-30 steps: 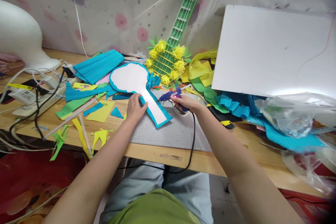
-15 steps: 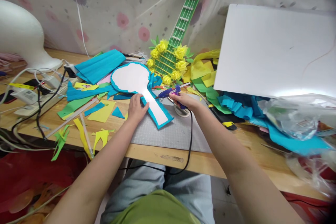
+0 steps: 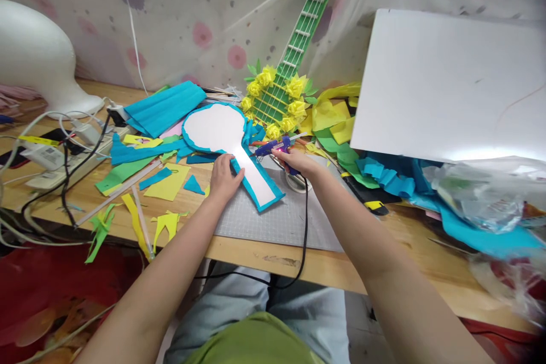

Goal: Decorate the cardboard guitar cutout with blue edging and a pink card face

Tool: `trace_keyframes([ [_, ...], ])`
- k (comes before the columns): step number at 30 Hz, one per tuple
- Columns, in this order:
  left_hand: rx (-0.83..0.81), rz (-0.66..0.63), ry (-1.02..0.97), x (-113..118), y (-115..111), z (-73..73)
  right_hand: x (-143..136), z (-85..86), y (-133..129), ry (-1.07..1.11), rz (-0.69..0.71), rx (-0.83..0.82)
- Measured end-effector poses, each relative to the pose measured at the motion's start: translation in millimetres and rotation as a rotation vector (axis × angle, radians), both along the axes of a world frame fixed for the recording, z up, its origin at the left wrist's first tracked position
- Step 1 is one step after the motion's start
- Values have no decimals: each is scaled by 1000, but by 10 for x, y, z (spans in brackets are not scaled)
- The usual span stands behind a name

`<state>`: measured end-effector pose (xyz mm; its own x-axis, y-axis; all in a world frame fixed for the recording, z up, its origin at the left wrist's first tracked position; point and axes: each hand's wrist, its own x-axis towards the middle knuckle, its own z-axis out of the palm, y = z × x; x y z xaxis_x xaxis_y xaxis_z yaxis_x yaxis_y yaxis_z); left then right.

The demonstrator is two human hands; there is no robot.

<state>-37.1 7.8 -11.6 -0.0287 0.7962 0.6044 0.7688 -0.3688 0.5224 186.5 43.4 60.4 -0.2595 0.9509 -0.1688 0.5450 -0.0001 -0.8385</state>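
Observation:
A white banjo-shaped board (image 3: pixel 214 128) with a blue paper border lies partly on a grey cutting mat (image 3: pixel 239 220). My left hand (image 3: pixel 226 177) grips the neck's left edge, near where it joins the round part, its thumb on the white face. In my right hand (image 3: pixel 292 160) is a purple glue gun (image 3: pixel 271 148). Its nozzle points left, just by the right edge of the neck, with a white glue stick out of its back end. Whether the nozzle touches the edge is too small to tell.
Behind stands a green paper instrument (image 3: pixel 273 96) with yellow flowers. Paper scraps (image 3: pixel 167 183) and a power strip (image 3: pixel 55 168) lie left, beside a white foam head (image 3: pixel 36 57). At right are a white panel (image 3: pixel 447 85) and plastic bags (image 3: pixel 482 196). A black cord (image 3: pixel 305 227) hangs over the front edge.
My right hand and the glue gun have shifted slightly left relative to the board, nearer its neck. My left hand keeps its hold. The whole view has shifted a little.

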Motion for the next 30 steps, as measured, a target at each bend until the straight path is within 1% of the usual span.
trace_keyframes([
  [2, 3, 0, 1, 1, -2, -2, -44, 47, -19, 16, -37, -7],
  [5, 6, 2, -2, 4, -7, -3, -106, 90, -18, 74, -37, -19],
  [7, 6, 5, 5, 6, -12, -2, -142, 92, 6, 93, -30, -25],
  [12, 12, 10, 20, 8, -19, 10, -239, 76, 83, 89, -79, -9],
  [18, 8, 10, 22, 9, -16, 7, -323, 78, 120, 108, -104, 4],
  [25, 34, 8, 26, 10, -29, 13, -315, -26, 197, 133, -108, 2],
  [30, 17, 12, 10, 10, -33, 19, -240, -12, 148, 143, -79, -1],
])
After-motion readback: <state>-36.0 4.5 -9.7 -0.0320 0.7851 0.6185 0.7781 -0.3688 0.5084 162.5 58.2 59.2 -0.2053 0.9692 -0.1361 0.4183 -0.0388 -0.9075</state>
